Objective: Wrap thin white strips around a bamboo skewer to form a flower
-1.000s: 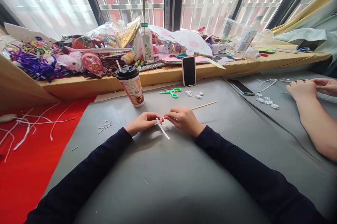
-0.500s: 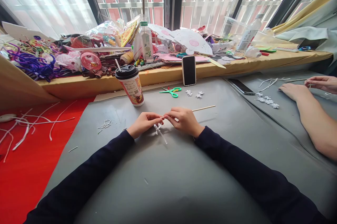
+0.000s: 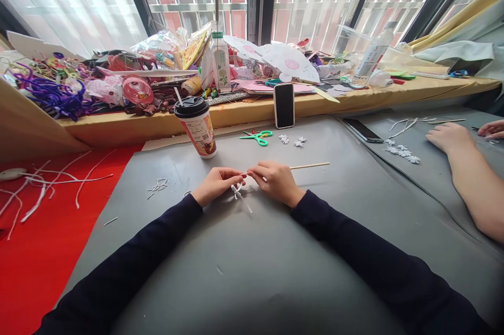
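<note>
My left hand [image 3: 216,185] pinches a white pipe cleaner piece [image 3: 236,191], looped and twisted, with a loose end hanging over the grey tabletop. Close on its right, my right hand [image 3: 274,181] is closed around a thin wooden stick [image 3: 311,166]. The stick sticks out to the right past the knuckles, and its other end meets the left fingertips. How stick and pipe cleaner touch is hidden by the fingers. Small white flower-like shapes [image 3: 300,142] lie beyond my right hand, beside green-handled scissors [image 3: 260,138].
A paper cup with a black lid [image 3: 197,127] stands beyond my left hand. A phone [image 3: 284,106] leans on the cluttered ledge [image 3: 240,109]. White clippings [image 3: 158,186] lie at left. Another person's arm [image 3: 468,182] rests at right near a second phone [image 3: 362,130].
The wooden stick reaches slightly farther right from my right hand. My hands stay almost in place. The other person's hands have moved apart and to the right.
</note>
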Demonstrator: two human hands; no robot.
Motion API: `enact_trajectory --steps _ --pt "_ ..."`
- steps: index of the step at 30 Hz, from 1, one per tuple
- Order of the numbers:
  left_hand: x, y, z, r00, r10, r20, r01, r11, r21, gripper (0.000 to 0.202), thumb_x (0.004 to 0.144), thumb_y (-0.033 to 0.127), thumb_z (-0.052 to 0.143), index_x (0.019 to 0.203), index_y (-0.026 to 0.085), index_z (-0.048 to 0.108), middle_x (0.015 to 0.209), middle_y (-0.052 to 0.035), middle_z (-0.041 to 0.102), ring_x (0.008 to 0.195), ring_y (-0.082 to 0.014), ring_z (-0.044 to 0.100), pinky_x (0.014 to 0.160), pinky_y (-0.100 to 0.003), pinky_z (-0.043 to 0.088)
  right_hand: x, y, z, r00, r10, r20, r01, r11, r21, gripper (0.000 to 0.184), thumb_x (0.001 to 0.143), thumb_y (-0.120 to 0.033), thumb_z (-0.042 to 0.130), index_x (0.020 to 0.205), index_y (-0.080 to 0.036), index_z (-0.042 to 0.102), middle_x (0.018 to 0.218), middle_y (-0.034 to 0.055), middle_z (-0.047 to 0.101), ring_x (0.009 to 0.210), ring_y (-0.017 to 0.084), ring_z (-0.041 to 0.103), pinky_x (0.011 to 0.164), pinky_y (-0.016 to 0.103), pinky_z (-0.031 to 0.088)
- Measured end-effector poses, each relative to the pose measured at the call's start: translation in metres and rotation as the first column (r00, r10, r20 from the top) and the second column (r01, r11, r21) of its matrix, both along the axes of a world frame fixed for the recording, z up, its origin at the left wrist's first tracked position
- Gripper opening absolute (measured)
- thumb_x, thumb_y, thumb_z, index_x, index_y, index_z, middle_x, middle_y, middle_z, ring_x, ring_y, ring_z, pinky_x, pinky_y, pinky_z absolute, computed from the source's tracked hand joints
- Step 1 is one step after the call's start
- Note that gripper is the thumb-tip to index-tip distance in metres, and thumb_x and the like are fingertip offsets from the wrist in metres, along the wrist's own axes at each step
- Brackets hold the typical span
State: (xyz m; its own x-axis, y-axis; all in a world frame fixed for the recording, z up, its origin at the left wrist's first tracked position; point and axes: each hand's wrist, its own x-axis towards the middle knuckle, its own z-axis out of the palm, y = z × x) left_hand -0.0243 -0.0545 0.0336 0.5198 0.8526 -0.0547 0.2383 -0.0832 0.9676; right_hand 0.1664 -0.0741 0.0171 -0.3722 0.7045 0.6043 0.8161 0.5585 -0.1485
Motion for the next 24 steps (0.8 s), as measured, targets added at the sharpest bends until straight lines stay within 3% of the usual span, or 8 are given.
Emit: enact_trajectory --steps 7,15,24 --pt "0.002 -0.0024 -0.0027 0.999 0.016 -0.04 -0.013 0.997 0.076 0.042 0.071 0.044 0.056 0.095 0.011 0.065 0.077 -0.0072 0.065 0.068 -0.0136 0.054 0.062 -0.024 0.04 -0.0034 -0.0023 -0.0036 0.999 -0.012 0.044 0.012 1.0 0.004 0.03 0.089 -0.033 0.036 0.08 -0.022 0.063 0.066 0.0004 0.055 0.061 0.01 0.043 0.052 0.026 0.018" --pt "0.0044 -0.0041 0.0017 0.998 0.067 -0.024 -0.065 0.996 0.058 0.042 0.071 0.041 0.057 0.096 0.009 0.064 0.078 -0.008 0.065 0.07 -0.0145 0.054 0.065 -0.025 0.041 0.0021 0.0004 -0.0011 0.996 -0.021 0.081 0.017 0.999 0.047 0.031 0.089 -0.034 0.036 0.078 -0.021 0.062 0.066 0.001 0.055 0.063 0.01 0.043 0.053 0.027 0.017" --pt "0.0042 -0.0046 -0.0052 0.999 0.04 -0.035 -0.035 0.99 0.136 0.036 0.073 0.039 0.054 0.095 0.012 0.065 0.076 -0.0056 0.065 0.067 -0.0129 0.053 0.061 -0.023 0.04 -0.0019 -0.0021 -0.0036 0.997 -0.031 0.065 0.032 0.999 -0.025 0.033 0.09 -0.034 0.034 0.081 -0.021 0.063 0.067 0.0005 0.056 0.062 0.009 0.045 0.053 0.026 0.019"
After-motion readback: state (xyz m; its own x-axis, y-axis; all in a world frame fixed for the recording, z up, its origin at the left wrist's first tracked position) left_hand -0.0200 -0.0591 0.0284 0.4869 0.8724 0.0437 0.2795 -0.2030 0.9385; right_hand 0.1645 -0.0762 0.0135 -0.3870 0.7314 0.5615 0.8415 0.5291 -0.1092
